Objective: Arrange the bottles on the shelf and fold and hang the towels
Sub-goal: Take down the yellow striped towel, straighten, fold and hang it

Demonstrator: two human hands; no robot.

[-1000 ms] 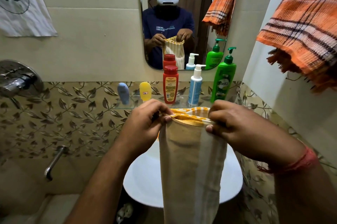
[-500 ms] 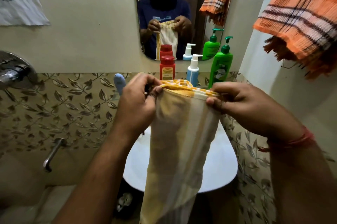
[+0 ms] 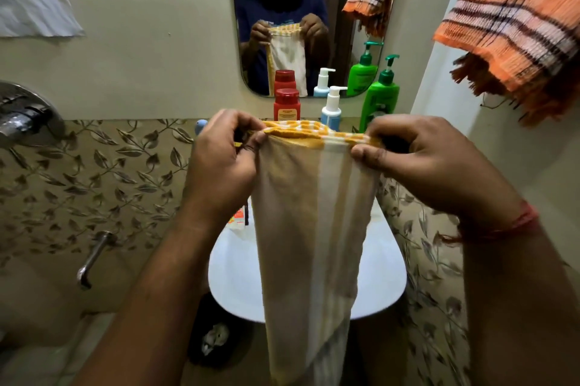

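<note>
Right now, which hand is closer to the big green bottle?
The right hand. It grips the yellow towel just below and a little right of the green bottle. The left hand grips the towel's other corner, farther left, past the red bottle.

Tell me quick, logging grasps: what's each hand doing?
Left hand: pinches the yellow-bordered cream cloth towel.
Right hand: pinches the same towel's top edge.
</note>
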